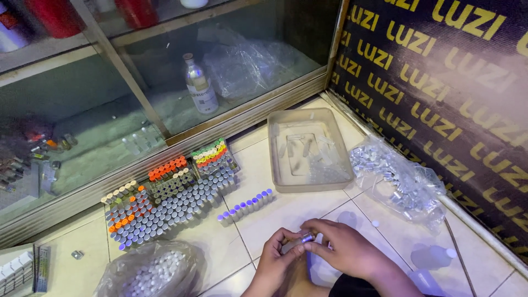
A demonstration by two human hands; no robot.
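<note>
Both hands low centre over the tiled floor (286, 212): left hand (275, 258) and right hand (344, 247) pinch one small vial (298, 241) btwn fingertips, right at its cap end. Row of vials (246, 208) just beyond; tray (278, 159) & bag of caps (401, 181) further back/right.

Single head-worn view, steeply downward onto tiled floor (286, 212) (hands close below).

My fingers (308, 245) hide most of the small vial (300, 240); my forearms are cut off at the bottom edge.
</note>
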